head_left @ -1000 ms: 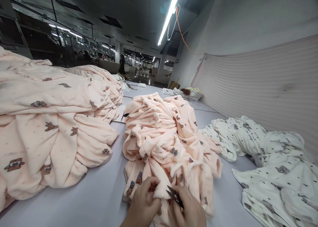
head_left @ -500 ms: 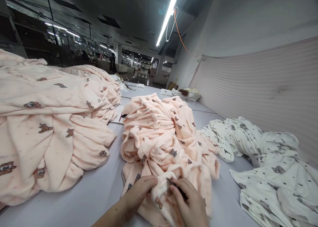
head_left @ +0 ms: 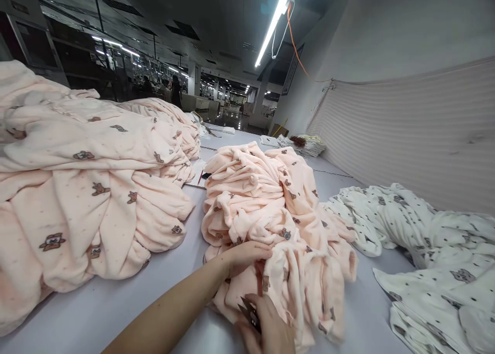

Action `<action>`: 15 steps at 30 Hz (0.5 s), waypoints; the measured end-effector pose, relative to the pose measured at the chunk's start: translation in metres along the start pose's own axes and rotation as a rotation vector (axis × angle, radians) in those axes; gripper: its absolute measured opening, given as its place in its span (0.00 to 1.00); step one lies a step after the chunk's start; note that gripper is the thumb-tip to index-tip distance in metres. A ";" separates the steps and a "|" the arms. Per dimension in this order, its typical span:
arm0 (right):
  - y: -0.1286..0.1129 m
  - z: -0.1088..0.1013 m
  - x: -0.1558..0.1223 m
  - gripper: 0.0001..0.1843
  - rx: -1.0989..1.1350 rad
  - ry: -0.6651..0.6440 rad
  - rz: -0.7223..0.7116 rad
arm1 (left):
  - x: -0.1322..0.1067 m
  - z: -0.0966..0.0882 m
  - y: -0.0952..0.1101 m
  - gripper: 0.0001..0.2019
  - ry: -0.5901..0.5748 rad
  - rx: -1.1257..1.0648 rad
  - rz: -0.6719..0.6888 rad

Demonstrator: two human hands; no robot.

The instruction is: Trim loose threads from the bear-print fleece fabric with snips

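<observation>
In the middle of the table lies a heaped pink fleece garment (head_left: 247, 209) printed with small brown bears. My left hand (head_left: 247, 256) grips a fold of this fleece near its front edge, the fingertips partly hidden by cloth. Lower and closer to me, my right hand (head_left: 270, 323) is closed around small dark thread snips (head_left: 250, 312). Their pointed blades face up and to the left, in front of the pink fleece.
A big pile of the same pink fleece (head_left: 88, 189) fills the left side. White fleece with dark prints (head_left: 436, 261) lies on the right, below a striped cloth (head_left: 406, 137) along the wall. Stacked pieces (head_left: 309, 146) sit farther back on the table (head_left: 174, 287).
My left hand has moved up and right along the fleece. My right hand, still holding the snips, has dropped toward me and left. The view has shifted slightly left.
</observation>
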State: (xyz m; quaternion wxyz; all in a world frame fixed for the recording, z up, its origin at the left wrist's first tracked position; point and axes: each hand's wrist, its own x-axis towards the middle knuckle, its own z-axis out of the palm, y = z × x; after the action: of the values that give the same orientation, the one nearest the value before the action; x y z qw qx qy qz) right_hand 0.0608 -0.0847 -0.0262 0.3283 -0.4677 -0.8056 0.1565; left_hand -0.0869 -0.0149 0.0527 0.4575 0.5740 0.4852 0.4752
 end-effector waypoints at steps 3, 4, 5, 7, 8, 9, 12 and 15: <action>0.008 0.008 0.011 0.09 -0.013 -0.007 0.044 | -0.008 -0.012 -0.006 0.10 -0.071 0.009 -0.021; 0.013 0.005 0.016 0.09 0.031 0.007 0.061 | -0.016 -0.018 -0.010 0.12 -0.032 0.028 -0.023; 0.017 0.001 0.021 0.09 0.083 0.012 0.078 | -0.026 -0.024 -0.014 0.13 0.026 0.055 -0.027; 0.022 -0.007 0.028 0.08 0.156 -0.004 0.117 | -0.051 -0.033 -0.025 0.12 0.145 0.132 -0.058; 0.023 -0.009 0.031 0.08 0.175 -0.018 0.132 | -0.064 -0.033 -0.031 0.10 0.172 0.179 -0.085; 0.023 -0.011 0.033 0.07 0.181 -0.031 0.139 | -0.075 -0.031 -0.038 0.07 0.165 0.228 -0.119; 0.020 -0.010 0.034 0.08 0.132 -0.065 0.106 | -0.093 -0.012 -0.054 0.09 0.102 0.310 -0.146; 0.016 -0.012 0.033 0.14 -0.072 -0.110 0.046 | -0.088 0.009 -0.063 0.04 0.153 0.215 -0.169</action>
State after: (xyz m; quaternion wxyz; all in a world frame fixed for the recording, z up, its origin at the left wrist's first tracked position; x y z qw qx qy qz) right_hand 0.0679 -0.0483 -0.0141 0.2629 -0.4886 -0.8164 0.1602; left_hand -0.0928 -0.0958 -0.0195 0.3933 0.5390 0.6132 0.4228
